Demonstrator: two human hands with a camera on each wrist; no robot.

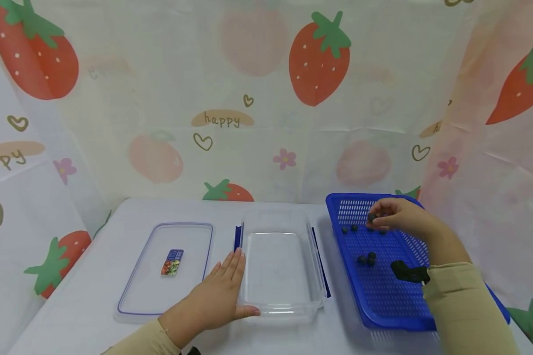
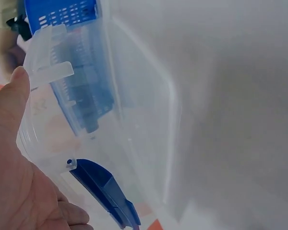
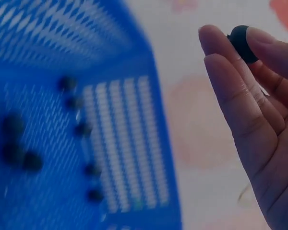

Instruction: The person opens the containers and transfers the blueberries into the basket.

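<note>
My right hand [image 1: 397, 217] pinches a dark round blueberry [image 3: 243, 44] between thumb and fingers, above the far part of a blue plastic basket [image 1: 364, 308]. Inside that basket lie several more blueberries [image 1: 361, 260], some in a cluster at the middle and others along the far end. My left hand [image 1: 217, 291] rests with straight fingers along the left side of a clear plastic container [image 1: 275, 271], its thumb at the near rim. The container stands without its lid, and its blue side latches [image 2: 103, 187] hang down.
Left of the container, a clear lid [image 1: 137, 291] with a blue seal lies flat on the white table [image 1: 89, 296], bearing a small printed label [image 1: 172, 262]. A strawberry-patterned curtain [image 1: 266, 98] encloses the back and sides. The basket stands close to the container's right side.
</note>
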